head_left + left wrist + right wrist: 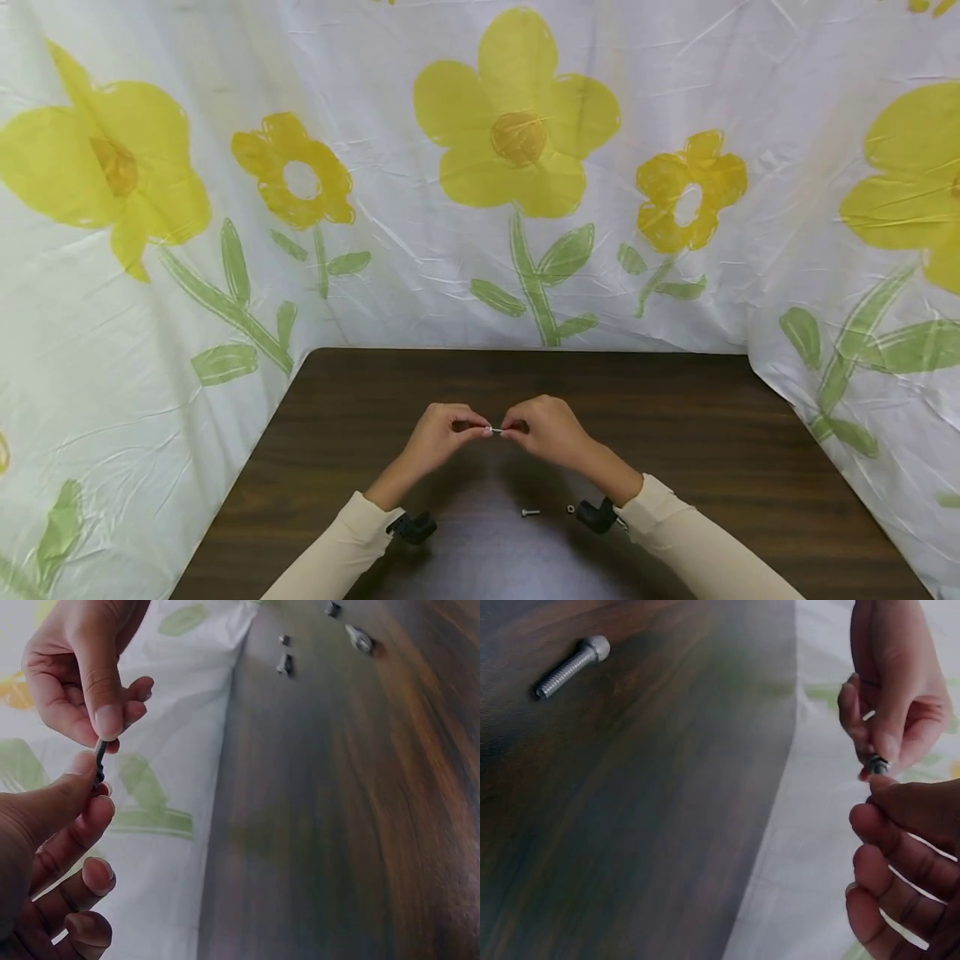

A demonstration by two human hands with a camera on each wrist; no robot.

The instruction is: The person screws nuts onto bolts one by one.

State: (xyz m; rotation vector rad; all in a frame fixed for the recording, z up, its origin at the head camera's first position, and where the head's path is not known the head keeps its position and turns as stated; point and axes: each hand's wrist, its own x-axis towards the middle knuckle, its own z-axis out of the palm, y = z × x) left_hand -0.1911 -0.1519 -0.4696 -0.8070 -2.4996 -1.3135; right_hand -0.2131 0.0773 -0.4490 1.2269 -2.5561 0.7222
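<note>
Between the two hands, above the table, is a small metal bolt, held roughly level in the head view. My left hand pinches its thicker end between thumb and forefinger; I cannot tell whether that end is the head or a nut. From the other side my right hand pinches the shaft. A short stretch of thread shows between both sets of fingertips in the left wrist view. The left hand's other fingers are loosely bent. Fingertips cover most of the bolt.
On the dark wooden table lie a second bolt with a round head and a loose nut, nearer me than the hands. A white curtain with yellow flowers hangs along the back and sides. Black wrist cameras sit below both wrists.
</note>
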